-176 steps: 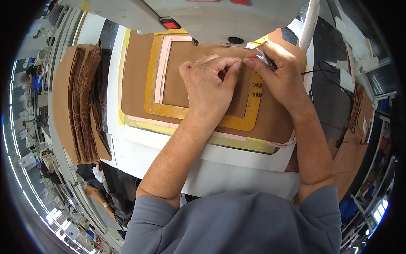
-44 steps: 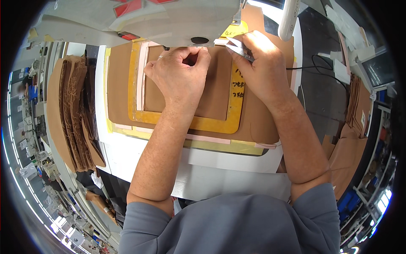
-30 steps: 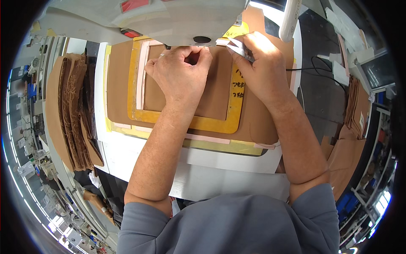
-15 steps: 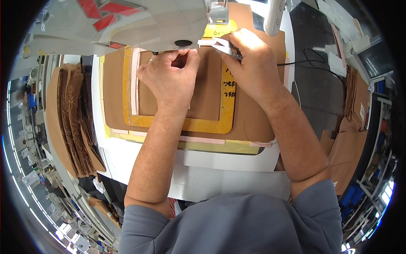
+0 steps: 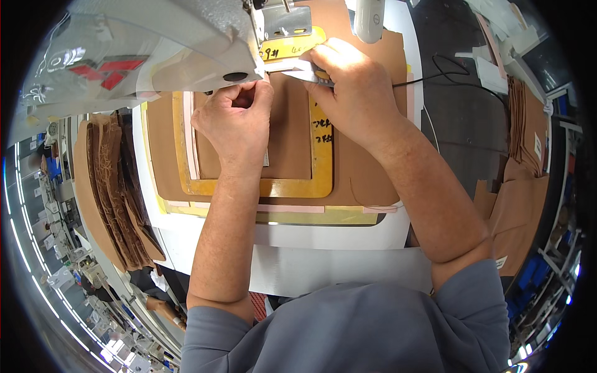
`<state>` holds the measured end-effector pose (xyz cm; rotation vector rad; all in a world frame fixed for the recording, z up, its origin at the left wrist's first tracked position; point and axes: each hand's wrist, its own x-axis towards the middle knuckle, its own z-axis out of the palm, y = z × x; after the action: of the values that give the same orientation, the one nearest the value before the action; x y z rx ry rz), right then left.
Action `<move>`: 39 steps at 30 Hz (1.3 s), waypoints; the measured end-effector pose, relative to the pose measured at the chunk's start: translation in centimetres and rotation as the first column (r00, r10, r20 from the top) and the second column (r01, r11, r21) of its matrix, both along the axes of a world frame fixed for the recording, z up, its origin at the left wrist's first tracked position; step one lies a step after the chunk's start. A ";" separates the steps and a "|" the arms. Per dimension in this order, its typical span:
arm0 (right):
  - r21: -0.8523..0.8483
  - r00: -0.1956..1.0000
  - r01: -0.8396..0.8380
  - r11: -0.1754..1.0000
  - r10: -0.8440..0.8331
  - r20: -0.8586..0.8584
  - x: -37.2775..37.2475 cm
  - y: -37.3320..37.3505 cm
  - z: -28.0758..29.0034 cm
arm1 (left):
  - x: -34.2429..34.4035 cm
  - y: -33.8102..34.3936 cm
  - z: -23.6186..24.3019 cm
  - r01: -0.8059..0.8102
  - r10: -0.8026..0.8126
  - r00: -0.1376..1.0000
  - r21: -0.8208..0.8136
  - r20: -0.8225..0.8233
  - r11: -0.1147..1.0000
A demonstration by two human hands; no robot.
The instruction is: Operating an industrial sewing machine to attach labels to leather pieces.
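My left hand [image 5: 235, 124] has its thumb and forefinger pinched just below the underside of a grey machine head [image 5: 149, 46]; what they grip is too small to make out. My right hand [image 5: 354, 102] is closed on silver thread snips [image 5: 301, 70], their tip pointing left beside the machine head, near my left fingertips. Beneath both hands, a yellow rectangular template [image 5: 292, 186] with dark marks lies on a brown panel [image 5: 367, 177]. Pale pink strips [image 5: 189, 140] run along the template's inner left side. The needle area is mostly hidden.
Brown pieces stand bundled at the left [image 5: 102, 186] and right [image 5: 522, 124]. A metal plate [image 5: 286, 22] and white cylindrical fitting [image 5: 368, 18] are above the panel. A dark cable [image 5: 435, 76] loops at the right. A white board [image 5: 336, 236] borders the front; machinery fills the distant left.
Both hands have shifted toward the machine head since the oldest frame. In the last second they appear further left, with the snips more level and more of the machine in view.
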<state>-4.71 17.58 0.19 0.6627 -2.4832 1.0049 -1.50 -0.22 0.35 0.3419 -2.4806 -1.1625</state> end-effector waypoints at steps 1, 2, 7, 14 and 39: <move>0.010 1.000 0.001 1.000 -0.001 -0.007 0.0 0.0 -0.1 | 0.0 0.0 -0.1 0.005 -0.005 1.000 -0.002 0.002 1.000; 0.007 1.000 0.006 1.000 -0.006 -0.006 0.0 0.1 -0.1 | -0.1 -0.1 -0.2 0.013 -0.013 1.000 -0.001 -0.001 1.000; 0.123 0.998 0.038 0.992 -0.044 0.050 0.6 0.7 1.1 | -0.1 -0.1 -0.3 0.025 -0.025 1.000 -0.034 0.012 0.999; 0.429 0.955 0.103 0.897 -0.210 0.211 1.0 4.0 4.5 | -0.2 0.1 -0.3 0.016 -0.009 0.998 0.130 -0.059 0.991; -0.090 0.966 -0.226 0.970 0.211 -0.151 -3.6 -1.4 -1.1 | -0.5 0.2 -0.2 -0.025 0.025 1.000 0.016 0.007 1.000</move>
<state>-8.31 16.19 -0.91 0.9557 -2.2531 1.1194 -1.97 -0.02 0.17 0.3811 -2.4664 -1.1741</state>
